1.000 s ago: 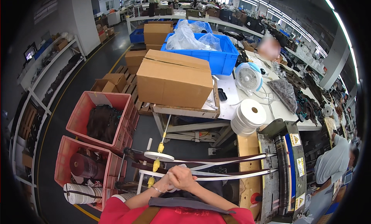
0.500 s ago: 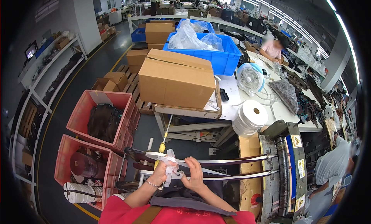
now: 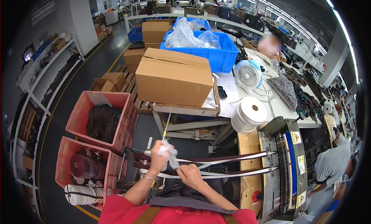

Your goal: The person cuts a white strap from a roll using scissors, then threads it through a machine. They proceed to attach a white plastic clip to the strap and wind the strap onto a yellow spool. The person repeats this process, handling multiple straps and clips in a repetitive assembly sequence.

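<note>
My left hand (image 3: pixel 157 159) is closed around a crumpled strip of thin, see-through white film (image 3: pixel 172 159). Just to its right, the fingers of my right hand (image 3: pixel 190 175) pinch the lower end of that film, which is pulled between both hands. Two dark maroon straps with white tapes (image 3: pixel 232 157) run beside and behind my hands toward a machine with a black roller (image 3: pixel 283 173) on the right. A yellow and white rod (image 3: pixel 166 127) rises behind my left hand. Which parts of the straps my hands touch, if any, is hidden.
Two red crates (image 3: pixel 127 119) with dark material and rolls stand at the left. Ahead are a large cardboard box (image 3: pixel 174 79), a blue bin (image 3: pixel 216 57) with plastic bags, a fan (image 3: pixel 248 75) and a white tape roll (image 3: pixel 249 115). Other people work at the right.
My right hand has gone from spread fingers beside the film to gripping its lower end. My left hand has risen slightly, and the film is drawn out between them.
</note>
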Demonstrator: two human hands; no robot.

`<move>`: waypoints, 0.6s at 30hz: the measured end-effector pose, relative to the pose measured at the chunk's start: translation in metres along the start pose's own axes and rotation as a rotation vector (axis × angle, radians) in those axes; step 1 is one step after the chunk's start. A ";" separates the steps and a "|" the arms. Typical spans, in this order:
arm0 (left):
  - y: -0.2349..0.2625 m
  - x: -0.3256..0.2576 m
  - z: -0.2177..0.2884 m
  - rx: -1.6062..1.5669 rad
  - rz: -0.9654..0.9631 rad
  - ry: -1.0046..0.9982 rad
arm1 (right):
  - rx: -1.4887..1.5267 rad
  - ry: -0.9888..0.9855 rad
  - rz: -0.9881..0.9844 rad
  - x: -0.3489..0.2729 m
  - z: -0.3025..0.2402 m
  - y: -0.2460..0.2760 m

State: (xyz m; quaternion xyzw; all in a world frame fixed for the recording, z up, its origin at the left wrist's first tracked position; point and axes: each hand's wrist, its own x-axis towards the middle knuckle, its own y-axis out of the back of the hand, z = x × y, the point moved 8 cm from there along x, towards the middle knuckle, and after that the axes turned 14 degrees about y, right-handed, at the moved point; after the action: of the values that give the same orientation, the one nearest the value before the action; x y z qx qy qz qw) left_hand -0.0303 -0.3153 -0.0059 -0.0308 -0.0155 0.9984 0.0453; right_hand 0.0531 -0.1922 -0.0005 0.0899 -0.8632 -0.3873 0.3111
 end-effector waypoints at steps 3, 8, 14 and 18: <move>-0.041 -0.006 -0.023 0.537 -0.337 0.037 | 0.073 -0.011 0.018 0.008 0.002 0.008; -0.043 -0.041 -0.082 -0.523 -0.694 0.948 | 0.248 -0.215 -0.077 0.010 0.023 0.013; -0.039 -0.049 -0.080 -0.560 -0.573 0.889 | 0.446 -0.358 -0.161 0.005 0.035 0.006; -0.028 -0.036 -0.072 -0.921 -0.523 0.907 | 0.258 -0.240 -0.053 0.002 0.031 0.013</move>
State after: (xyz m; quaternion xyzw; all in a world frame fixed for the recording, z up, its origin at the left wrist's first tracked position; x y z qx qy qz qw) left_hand 0.0121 -0.2890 -0.0745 -0.4559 -0.4239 0.7350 0.2687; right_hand 0.0339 -0.1656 -0.0057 0.1049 -0.9339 -0.2896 0.1813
